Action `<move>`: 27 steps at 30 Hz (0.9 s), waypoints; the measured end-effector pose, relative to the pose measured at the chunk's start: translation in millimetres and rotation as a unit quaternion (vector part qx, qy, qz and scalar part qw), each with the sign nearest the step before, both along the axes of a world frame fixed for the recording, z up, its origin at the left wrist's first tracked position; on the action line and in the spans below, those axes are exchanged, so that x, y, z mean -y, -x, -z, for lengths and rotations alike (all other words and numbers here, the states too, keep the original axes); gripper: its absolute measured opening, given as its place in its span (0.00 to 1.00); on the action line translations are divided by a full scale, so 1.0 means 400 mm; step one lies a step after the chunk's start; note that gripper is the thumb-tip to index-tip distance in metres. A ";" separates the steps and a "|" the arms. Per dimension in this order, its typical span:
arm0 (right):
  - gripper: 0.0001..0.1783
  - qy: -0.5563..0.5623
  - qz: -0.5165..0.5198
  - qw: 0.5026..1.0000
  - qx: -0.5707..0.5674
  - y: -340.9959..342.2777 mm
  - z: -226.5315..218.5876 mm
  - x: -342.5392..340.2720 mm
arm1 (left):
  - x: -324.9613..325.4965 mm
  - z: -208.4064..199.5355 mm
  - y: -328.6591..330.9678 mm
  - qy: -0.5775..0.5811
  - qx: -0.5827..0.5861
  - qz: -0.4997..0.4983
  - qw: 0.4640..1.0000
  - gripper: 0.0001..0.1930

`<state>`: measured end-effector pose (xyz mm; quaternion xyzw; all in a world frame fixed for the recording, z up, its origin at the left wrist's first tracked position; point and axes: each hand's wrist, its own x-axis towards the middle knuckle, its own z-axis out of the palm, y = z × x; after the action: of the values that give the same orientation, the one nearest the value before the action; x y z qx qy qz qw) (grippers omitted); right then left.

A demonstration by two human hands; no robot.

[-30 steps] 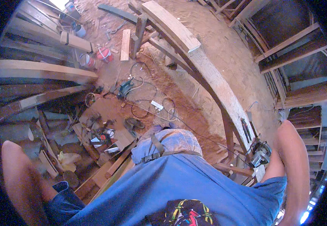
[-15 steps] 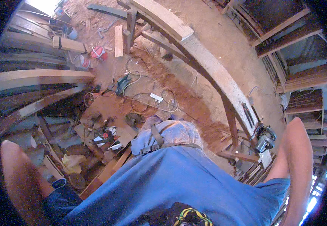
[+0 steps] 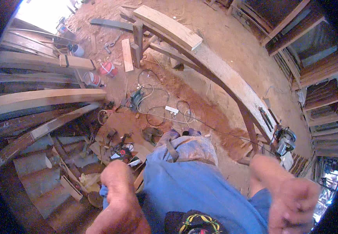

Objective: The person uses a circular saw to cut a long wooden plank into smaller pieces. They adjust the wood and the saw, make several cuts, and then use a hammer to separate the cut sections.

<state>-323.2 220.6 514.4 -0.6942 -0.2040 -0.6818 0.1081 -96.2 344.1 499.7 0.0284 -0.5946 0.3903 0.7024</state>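
Note:
My right hand [image 3: 295,204] is raised close at the lower right, slightly blurred, its fingers curled in. Whatever it may hold is hidden. My left forearm [image 3: 118,195] rises at the lower left with the elbow bent; the left hand is out of the picture. Between the arms is my blue shirt [image 3: 192,183], with a black piece bearing a yellow-and-green cord [image 3: 200,223] at the lower edge. Beyond my right arm, a circular saw [image 3: 285,141] rests at the near end of a long curved bench [image 3: 231,72], beside dark slim tools [image 3: 265,119]. Neither hand touches these.
A pale curved plank [image 3: 169,27] lies on the bench's far end. On the dirt floor are a green corded power tool [image 3: 136,99], a white power strip [image 3: 172,110], looping cables and a red bucket [image 3: 108,69]. Curved timbers [image 3: 48,99] stack at left; wooden shelves [image 3: 321,97] stand at right.
Both arms have swung inward from the sides. My right hand has come into view at the lower right. The whole view has shifted slightly, and the saw and bench stay in place.

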 end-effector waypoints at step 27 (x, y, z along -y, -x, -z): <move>0.10 -0.339 0.292 0.768 -0.458 -0.261 0.307 0.571 | 0.539 0.044 -0.114 -0.099 -0.186 0.122 0.970 0.08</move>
<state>-218.7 -8.0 391.4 -0.8683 0.3264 -0.3070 0.2125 -50.7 128.4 482.0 0.0969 -0.4883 0.2286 0.8366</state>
